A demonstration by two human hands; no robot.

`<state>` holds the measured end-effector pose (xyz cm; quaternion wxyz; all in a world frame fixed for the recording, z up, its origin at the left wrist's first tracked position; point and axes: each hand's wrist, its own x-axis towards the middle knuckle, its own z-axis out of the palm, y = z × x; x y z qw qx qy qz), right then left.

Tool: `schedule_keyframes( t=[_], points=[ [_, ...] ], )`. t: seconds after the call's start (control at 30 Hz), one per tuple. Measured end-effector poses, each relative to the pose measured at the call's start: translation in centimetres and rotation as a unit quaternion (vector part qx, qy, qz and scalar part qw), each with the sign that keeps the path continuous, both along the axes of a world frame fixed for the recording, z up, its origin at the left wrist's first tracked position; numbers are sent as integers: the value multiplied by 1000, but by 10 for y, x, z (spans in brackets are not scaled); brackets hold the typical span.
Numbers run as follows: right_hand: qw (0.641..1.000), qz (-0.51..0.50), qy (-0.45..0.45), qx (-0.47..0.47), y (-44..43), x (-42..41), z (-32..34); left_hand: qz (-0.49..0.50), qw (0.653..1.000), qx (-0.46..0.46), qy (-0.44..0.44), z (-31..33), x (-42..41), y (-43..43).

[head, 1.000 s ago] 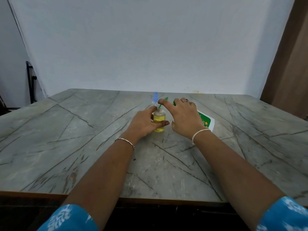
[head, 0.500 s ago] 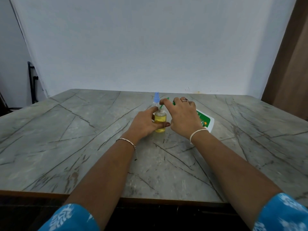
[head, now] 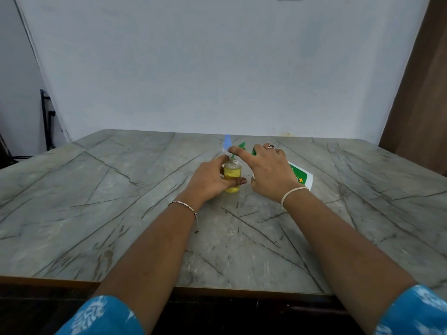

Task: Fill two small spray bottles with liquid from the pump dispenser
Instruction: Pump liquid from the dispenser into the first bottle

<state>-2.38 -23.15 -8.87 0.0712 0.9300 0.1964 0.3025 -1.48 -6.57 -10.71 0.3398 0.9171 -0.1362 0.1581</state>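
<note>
Dispenser (head: pixel 301 178), one, held by right hand (head: pixel 268 170); left hand (head: pixel 208 182) grips one yellow bottle (head: pixel 232 174), second bottle (head: pixel 227 141) behind.

Plain indoor room, kind unclear: marble-pattern table (head: pixel 96 189), bare white wall (head: pixel 217 68), brown panel (head: pixel 423 93) at right.
</note>
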Motion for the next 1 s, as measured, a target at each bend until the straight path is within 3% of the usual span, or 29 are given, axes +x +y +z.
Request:
schedule_keyframes(
  t=[1.0],
  points=[
    [1000,-16,-7,7,5,0,-2,1,1000,2,8,0,0,0]
  ],
)
